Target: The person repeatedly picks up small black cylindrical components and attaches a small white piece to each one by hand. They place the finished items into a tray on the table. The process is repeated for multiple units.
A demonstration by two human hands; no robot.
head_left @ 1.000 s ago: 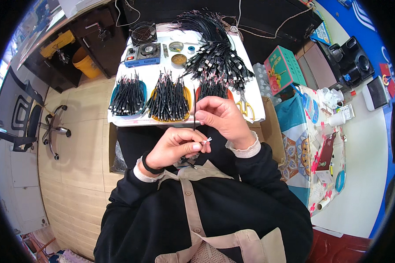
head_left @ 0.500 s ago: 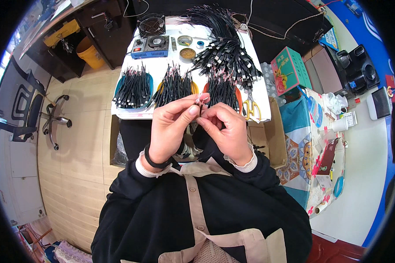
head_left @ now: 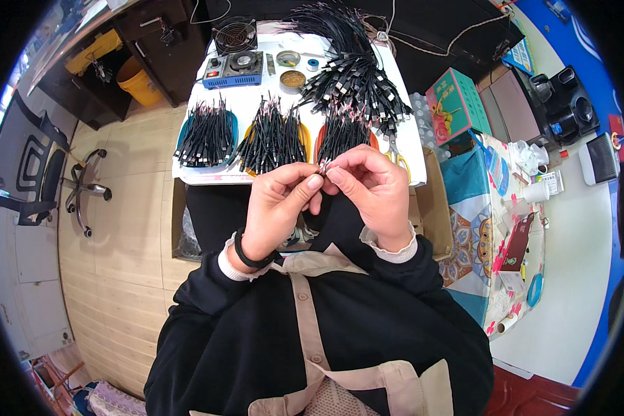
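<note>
Both my hands meet over the table's near edge, fingertips almost touching. Between the thumb and fingers of my left hand (head_left: 279,210) is a thin cable (head_left: 322,167), mostly hidden, with pale and reddish wire ends showing. My right hand (head_left: 378,201) pinches those wire ends from the other side. Just beyond lie three bundles of short black cables with pinkish ends: a left bundle (head_left: 206,137) on a blue tray, a middle bundle (head_left: 274,142) on a yellow tray, and a right bundle (head_left: 343,135) on an orange-red tray.
On the white table (head_left: 256,97) stand a blue device with a fan (head_left: 234,69), a round tin (head_left: 292,81), a solder spool (head_left: 313,64) and a large cable heap (head_left: 357,87). Yellow-handled scissors (head_left: 399,161) lie at the right edge. A cardboard box (head_left: 433,208) sits below.
My right hand has moved up and slightly right, its fingers now on the wire ends. My left hand has shifted a little down and right. The view has tilted slightly.
</note>
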